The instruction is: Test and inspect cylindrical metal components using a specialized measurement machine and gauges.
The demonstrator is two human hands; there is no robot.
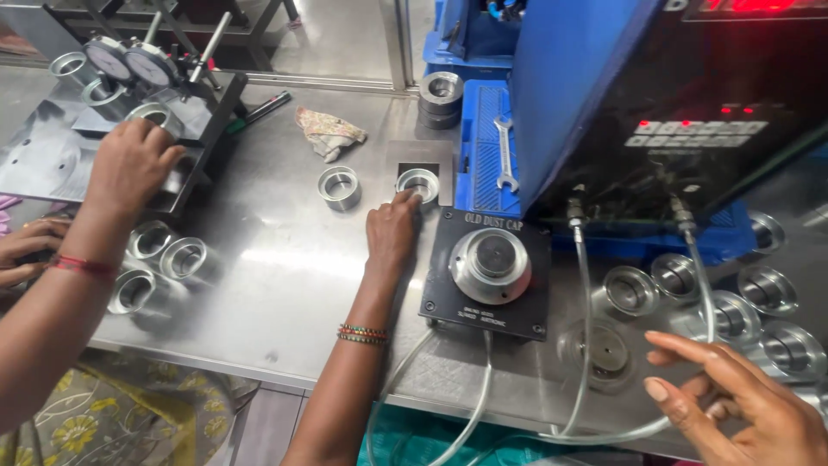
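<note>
Mid-frame, the right hand [392, 231] fingers a metal cup [418, 183] on the worktop [285, 259], grip loose. Upper left, the left hand [129, 164] lies flat, unclenched, on a gauge stand [185, 129].

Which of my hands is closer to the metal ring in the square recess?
The left hand: its fingertips touch the ring; the right hand hovers far to the right, by the metal cups.

We count about fifteen loose metal cups [338, 187] on the steel table [285, 259], two dial gauges [128, 62] at its far left corner, one spanner [504, 154], one crumpled rag [329, 132], one black fixture plate [488, 273] and two clear hoses [583, 285].
</note>
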